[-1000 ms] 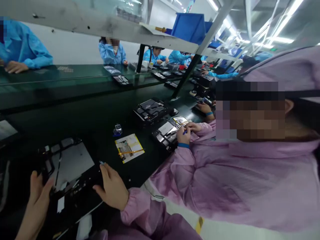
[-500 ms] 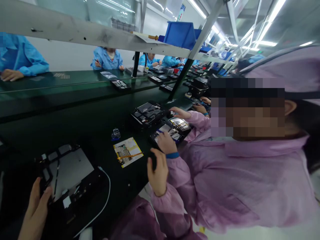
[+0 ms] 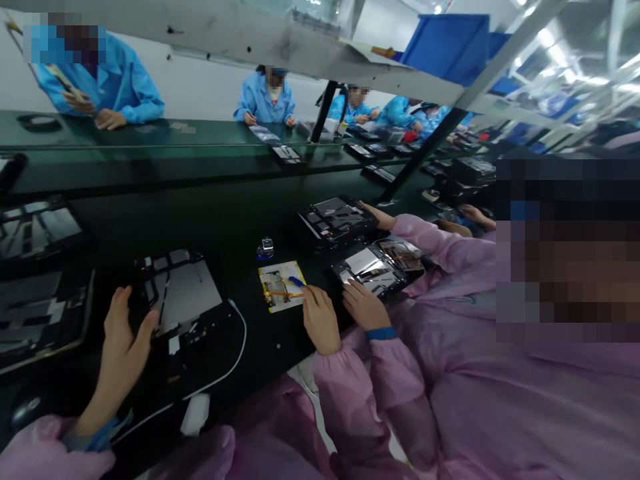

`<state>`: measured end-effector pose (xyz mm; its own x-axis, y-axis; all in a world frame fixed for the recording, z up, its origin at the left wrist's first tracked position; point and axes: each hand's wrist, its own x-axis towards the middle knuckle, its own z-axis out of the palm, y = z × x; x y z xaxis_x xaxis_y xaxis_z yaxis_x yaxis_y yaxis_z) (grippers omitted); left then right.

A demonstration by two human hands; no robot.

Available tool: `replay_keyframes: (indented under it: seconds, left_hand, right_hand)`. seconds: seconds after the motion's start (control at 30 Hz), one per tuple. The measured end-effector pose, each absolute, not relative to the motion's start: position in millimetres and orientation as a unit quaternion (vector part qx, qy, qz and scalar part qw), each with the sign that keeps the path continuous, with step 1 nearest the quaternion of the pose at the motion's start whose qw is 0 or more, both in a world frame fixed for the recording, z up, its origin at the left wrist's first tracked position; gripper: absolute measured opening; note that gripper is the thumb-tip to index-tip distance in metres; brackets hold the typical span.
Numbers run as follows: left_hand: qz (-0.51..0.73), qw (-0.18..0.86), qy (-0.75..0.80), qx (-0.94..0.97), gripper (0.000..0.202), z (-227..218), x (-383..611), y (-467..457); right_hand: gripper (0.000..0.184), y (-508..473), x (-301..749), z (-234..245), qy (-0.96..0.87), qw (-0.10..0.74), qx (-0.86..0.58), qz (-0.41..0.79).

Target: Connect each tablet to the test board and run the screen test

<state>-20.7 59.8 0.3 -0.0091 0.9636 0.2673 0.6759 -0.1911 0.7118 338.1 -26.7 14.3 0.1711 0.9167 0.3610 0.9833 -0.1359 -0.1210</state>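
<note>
An opened tablet with a grey back plate in a black frame lies on the dark green bench in front of me. My left hand grips its left edge, thumb over the frame. My right hand reaches right to a yellow-edged card that carries small parts. Its fingers are pinched on a small blue-tipped tool whose tip rests on the card. A white cable curves round the tablet's right side.
A person in a pink smock sits close at my right, one hand beside mine, working on another opened tablet. A small clear bottle stands behind the card. More tablets lie at left. Blue-coated people face me across the bench.
My right hand left the tablet's right edge, swung right and forward, and now rests at the yellow card. The view turned left. My left hand kept its hold on the tablet.
</note>
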Motion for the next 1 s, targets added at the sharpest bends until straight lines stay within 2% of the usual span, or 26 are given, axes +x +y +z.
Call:
replay_keyframes:
  seconds: [0.17, 0.3, 0.43, 0.57, 0.63, 0.77, 0.9, 1.0]
  left_hand:
    - [0.370, 0.165, 0.537, 0.740, 0.057, 52.4, -2.6, 41.4]
    - [0.359, 0.076, 0.449, 0.814, 0.044, 75.7, 20.1, 36.3]
    - [0.195, -0.031, 0.333, 0.922, 0.037, 78.2, 59.7, 38.0]
    - [0.073, -0.073, 0.261, 0.960, 0.024, 66.8, 88.9, 34.4]
    - [0.052, -0.077, 0.236, 0.967, 0.017, 63.5, 90.1, 31.2]
    - [0.042, -0.068, 0.212, 0.974, 0.016, 74.0, 76.0, 43.3]
    - [0.033, -0.002, 0.268, 0.963, 0.023, 86.7, 83.1, 95.4]
    - [-0.001, 0.070, 0.322, 0.944, 0.026, 73.7, 118.7, 138.3]
  right_hand:
    - [0.032, 10.6, 357.1, 13.8, -0.632, 0.158, -0.752, -0.099]
    - [0.025, 21.4, 340.1, 24.5, -0.661, 0.165, -0.727, -0.083]
    - [0.027, 5.0, 286.4, 27.7, -0.757, 0.203, -0.621, -0.013]
    - [0.025, -18.8, 255.4, 23.3, -0.784, 0.224, -0.579, 0.022]
    - [0.025, -25.6, 258.0, 20.1, -0.772, 0.255, -0.581, 0.033]
    - [0.025, -30.1, 281.0, 16.8, -0.725, 0.308, -0.615, 0.023]
    - [0.036, -31.8, 298.5, 20.9, -0.667, 0.349, -0.659, -0.004]
    - [0.043, -36.3, 299.5, 25.1, -0.646, 0.369, -0.668, 0.003]
